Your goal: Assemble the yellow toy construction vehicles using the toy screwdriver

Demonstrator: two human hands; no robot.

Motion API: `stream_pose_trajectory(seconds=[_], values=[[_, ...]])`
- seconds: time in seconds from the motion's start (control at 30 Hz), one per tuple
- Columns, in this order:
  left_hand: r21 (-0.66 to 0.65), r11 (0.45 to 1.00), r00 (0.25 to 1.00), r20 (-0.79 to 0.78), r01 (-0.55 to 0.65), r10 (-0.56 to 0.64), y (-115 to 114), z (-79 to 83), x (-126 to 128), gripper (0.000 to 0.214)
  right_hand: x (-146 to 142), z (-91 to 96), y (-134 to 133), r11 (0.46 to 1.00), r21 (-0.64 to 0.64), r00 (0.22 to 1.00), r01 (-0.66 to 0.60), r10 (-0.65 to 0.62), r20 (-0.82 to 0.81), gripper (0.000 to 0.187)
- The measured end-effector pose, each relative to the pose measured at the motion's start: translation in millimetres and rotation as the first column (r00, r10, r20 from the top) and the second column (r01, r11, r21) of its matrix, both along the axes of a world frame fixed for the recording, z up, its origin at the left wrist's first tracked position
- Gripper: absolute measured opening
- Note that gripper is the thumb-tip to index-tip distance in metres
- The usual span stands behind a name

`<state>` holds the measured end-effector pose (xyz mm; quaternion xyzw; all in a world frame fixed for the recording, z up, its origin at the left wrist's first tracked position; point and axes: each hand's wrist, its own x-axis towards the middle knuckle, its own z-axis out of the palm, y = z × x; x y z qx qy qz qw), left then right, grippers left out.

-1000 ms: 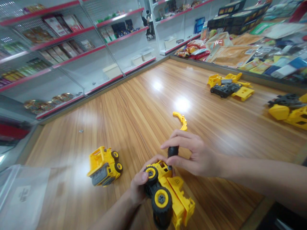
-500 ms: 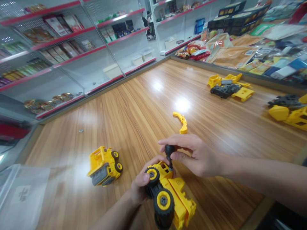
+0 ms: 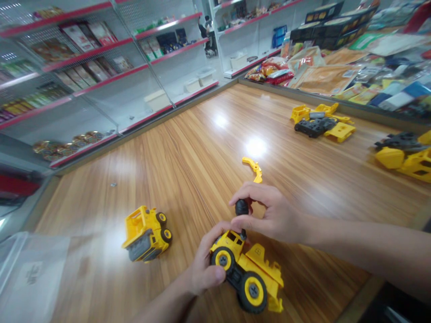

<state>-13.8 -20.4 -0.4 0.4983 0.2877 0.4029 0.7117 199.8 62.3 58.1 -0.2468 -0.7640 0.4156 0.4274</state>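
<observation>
My left hand (image 3: 205, 264) is closed around the cab end of a yellow toy truck (image 3: 257, 262) with black tyres, its thumb beside a wheel. A small black-handled screwdriver (image 3: 241, 207) stands nearly upright, its lower end at the top of the cab; the tip's exact seat is hidden. My right hand (image 3: 269, 213) grips the screwdriver's handle between thumb and fingers. Just beyond that hand lies a curved yellow toy arm (image 3: 253, 168), its near end partly covered. To the left, a second yellow toy dump truck (image 3: 147, 233) with a grey part rests on the table.
Yellow and black toy parts (image 3: 340, 131) lie at the table's far right, with more yellow pieces (image 3: 407, 159) by the right edge. A clear plastic box (image 3: 30, 278) sits at the lower left. Shelves (image 3: 134, 67) and heaped packets (image 3: 326, 78) border the wooden table (image 3: 188, 157).
My left hand has turned the toy truck, showing its wheels more side-on. The right hand has shifted slightly, with its fingers curled more around the screwdriver handle.
</observation>
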Motion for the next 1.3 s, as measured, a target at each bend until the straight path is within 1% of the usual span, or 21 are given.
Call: stream_pose_trajectory(seconds=[0.07, 0.13, 0.2, 0.33, 0.47, 0.6, 0.77, 0.9, 1.03, 1.2, 1.3], values=[[0.012, 1.0, 1.0, -0.017, -0.014, 0.015, 0.3, 0.0, 0.3, 0.072, 0.3, 0.5, -0.4, 0.997, 0.056, 0.998, -0.048, 0.05, -0.031, 0.026], [-0.009, 1.0, 1.0, -0.003, -0.019, 0.019, 1.5, 0.9, 1.9, 0.073, 0.5, 0.3, -1.2, 0.991, 0.094, 0.993, -0.097, 0.104, -0.063, 0.033], [-0.039, 0.999, 1.0, 0.023, -0.019, 0.02, 2.7, 2.1, 3.7, 0.072, 0.4, -0.7, -1.9, 0.988, 0.107, 0.988, -0.112, 0.122, -0.093, 0.036], [-0.076, 0.997, 0.999, 0.039, -0.035, 0.038, 3.5, 3.2, 5.3, 0.069, -0.1, -1.0, -2.3, 0.988, 0.133, 0.99, -0.074, 0.088, -0.108, 0.03], [-0.089, 0.995, 0.998, 0.047, -0.036, 0.041, 3.1, 3.3, 5.3, 0.07, -0.5, 2.3, -2.3, 0.982, 0.141, 0.988, -0.122, 0.134, -0.081, 0.036], [-0.083, 0.996, 0.997, 0.059, -0.038, 0.043, 2.9, 3.7, 6.3, 0.066, -0.7, 2.4, -1.2, 0.989, 0.128, 0.993, -0.076, 0.087, -0.077, 0.029], [-0.114, 0.993, 0.997, 0.065, -0.035, 0.042, 2.9, 4.6, 6.2, 0.069, 0.9, 1.2, -0.7, 0.983, 0.145, 0.99, -0.11, 0.122, -0.076, 0.038], [-0.112, 0.993, 0.997, 0.058, -0.04, 0.047, 3.1, 5.0, 6.6, 0.066, 0.5, 0.1, -0.5, 0.986, 0.148, 0.99, -0.076, 0.092, -0.103, 0.034], [-0.116, 0.992, 0.996, 0.071, -0.05, 0.058, 3.3, 4.5, 6.9, 0.069, 0.8, 1.1, -0.7, 0.981, 0.157, 0.988, -0.113, 0.128, -0.089, 0.039], [-0.114, 0.993, 0.996, 0.07, -0.043, 0.051, 3.5, 4.2, 6.5, 0.071, -0.5, 0.7, -0.6, 0.987, 0.149, 0.993, -0.058, 0.072, -0.091, 0.029], [-0.088, 0.996, 0.998, 0.058, -0.031, 0.037, 3.4, 4.5, 5.7, 0.071, -1.2, 0.9, -0.1, 0.989, 0.143, 0.994, -0.046, 0.06, -0.09, 0.027]])
